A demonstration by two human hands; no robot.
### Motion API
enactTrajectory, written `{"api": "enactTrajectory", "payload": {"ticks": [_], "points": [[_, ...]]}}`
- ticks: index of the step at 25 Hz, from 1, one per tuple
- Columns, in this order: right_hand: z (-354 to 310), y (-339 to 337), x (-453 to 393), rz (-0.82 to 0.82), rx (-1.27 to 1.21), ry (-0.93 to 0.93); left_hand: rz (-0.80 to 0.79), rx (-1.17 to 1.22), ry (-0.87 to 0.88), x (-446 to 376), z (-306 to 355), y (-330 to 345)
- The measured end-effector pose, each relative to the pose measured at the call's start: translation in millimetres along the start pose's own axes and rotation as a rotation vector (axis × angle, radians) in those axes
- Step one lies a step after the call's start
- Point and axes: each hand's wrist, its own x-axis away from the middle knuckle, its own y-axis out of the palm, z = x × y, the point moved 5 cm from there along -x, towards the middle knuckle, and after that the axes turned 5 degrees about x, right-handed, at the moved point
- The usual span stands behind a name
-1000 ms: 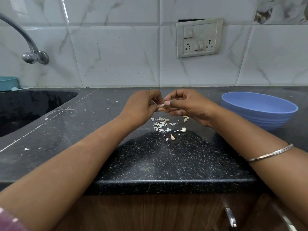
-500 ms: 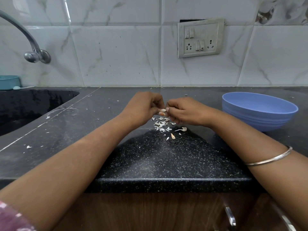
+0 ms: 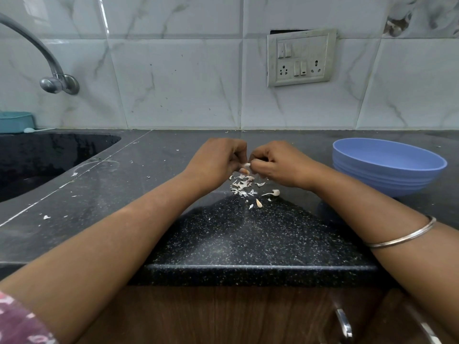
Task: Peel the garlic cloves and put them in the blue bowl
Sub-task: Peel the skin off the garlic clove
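A black speckled countertop [image 3: 248, 239] fills the lower half of the view, with a dark sink [image 3: 44, 157] sunk into it at nine o'clock and a curved steel tap [image 3: 53, 78] above that at ten o'clock. The blue bowl [image 3: 387, 167] stands on the counter at three o'clock, well apart from the hands. At the centre, the left hand [image 3: 218, 162] and the right hand [image 3: 275, 162] meet with fingers curled tight, both pinching a small white garlic clove [image 3: 246, 165] between their fingertips, held just above the counter. Directly below them, toward six o'clock, lies a scatter of papery garlic skins [image 3: 242, 186]. A thin metal bangle [image 3: 402, 234] rings the right forearm at four o'clock. Just beside the skins lies a loose clove [image 3: 259, 203], and another piece [image 3: 275, 192] is to its right.
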Motion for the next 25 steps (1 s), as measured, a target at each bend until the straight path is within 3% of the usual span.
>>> {"api": "enactTrajectory", "payload": {"ticks": [10, 15, 25], "points": [[6, 1, 0, 0.038, -0.237, 0.135, 0.122, -0.048, 0.034, 1, 4, -2], [2, 4, 2, 0.052, -0.489, 0.163, 0.185, -0.062, 0.081, 2, 6, -4], [9, 6, -2, 0.018, -0.678, 0.211, 0.150, 0.330, -0.096, -5, -9, -4]]}}
